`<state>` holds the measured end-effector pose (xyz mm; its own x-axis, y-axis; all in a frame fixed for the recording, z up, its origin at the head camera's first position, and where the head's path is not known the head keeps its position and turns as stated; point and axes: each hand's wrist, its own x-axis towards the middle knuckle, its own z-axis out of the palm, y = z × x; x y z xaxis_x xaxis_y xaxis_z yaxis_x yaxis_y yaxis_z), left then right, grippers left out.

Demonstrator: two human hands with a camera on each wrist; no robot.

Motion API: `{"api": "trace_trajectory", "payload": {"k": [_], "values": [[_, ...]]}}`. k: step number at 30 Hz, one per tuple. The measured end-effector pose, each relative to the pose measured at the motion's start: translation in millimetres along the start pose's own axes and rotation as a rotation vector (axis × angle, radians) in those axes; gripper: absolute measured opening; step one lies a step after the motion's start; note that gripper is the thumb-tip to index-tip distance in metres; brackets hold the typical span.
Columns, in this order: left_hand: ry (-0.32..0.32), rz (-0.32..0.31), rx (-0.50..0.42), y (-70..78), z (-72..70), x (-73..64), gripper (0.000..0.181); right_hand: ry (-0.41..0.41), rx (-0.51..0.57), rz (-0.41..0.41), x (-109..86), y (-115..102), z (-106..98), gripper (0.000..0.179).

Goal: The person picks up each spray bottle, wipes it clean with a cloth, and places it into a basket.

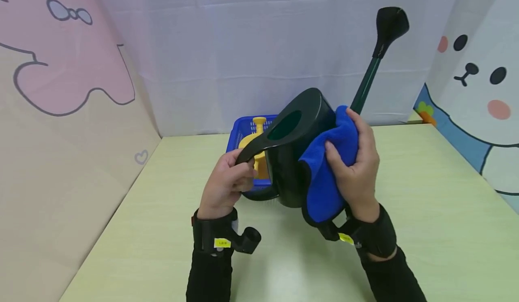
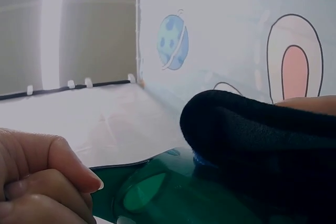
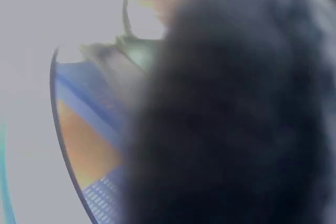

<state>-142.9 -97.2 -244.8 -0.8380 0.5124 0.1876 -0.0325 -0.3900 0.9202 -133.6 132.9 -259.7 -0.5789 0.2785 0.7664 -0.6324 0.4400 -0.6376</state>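
Note:
A dark green watering can [image 1: 289, 176] is held up in front of me, tilted, its long spout [image 1: 369, 79] rising to the upper right. My left hand [image 1: 225, 180] grips the can's curved handle [image 1: 255, 149] with curled fingers. On the other side, my right hand [image 1: 358, 171] holds a blue cloth [image 1: 324, 194] with dark edging against the can, by the foot of the spout. In the left wrist view the cloth's dark edge [image 2: 215, 108] hangs over the green can [image 2: 157, 195]. A dark blurred shape fills much of the right wrist view.
Behind the can, a blue plastic basket [image 1: 239, 128] on the pale table [image 1: 162, 230] holds yellow toy-like items [image 1: 259, 124]. A white cloth backdrop [image 1: 259, 58] stands at the back, with cartoon-printed panels [image 1: 73, 76] on both sides.

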Motion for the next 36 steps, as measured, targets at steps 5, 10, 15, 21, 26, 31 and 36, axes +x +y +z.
{"api": "trace_trajectory", "payload": {"k": [5,10,15,21,26,31,36], "values": [[0.026,0.0,-0.013,1.2,2.4,0.9,0.013,0.06,-0.081,-0.119,-10.8,-7,17,0.062],[0.049,0.013,0.005,0.8,3.7,2.4,0.015,0.099,-0.188,-0.262,-27.6,-14,37,0.063],[0.069,0.01,0.031,1.5,4.2,3.4,0.012,0.103,-0.278,-0.399,-35.4,-17,47,0.056],[0.053,0.013,0.011,3.4,0.7,1.5,0.013,0.088,-0.187,-0.327,-27.9,-15,37,0.047],[-0.003,0.039,-0.007,3.8,-2.9,-0.9,0.016,0.071,-0.06,-0.203,-15.5,-10,20,0.049],[-0.051,0.06,-0.031,5.0,-5.6,-3.9,0.018,-0.018,0.02,-0.074,-1.9,-2,0,0.048],[-0.075,0.066,-0.049,6.2,-7.3,-6.4,0.019,-0.111,0.064,0.119,8.1,6,-15,0.048]]}}
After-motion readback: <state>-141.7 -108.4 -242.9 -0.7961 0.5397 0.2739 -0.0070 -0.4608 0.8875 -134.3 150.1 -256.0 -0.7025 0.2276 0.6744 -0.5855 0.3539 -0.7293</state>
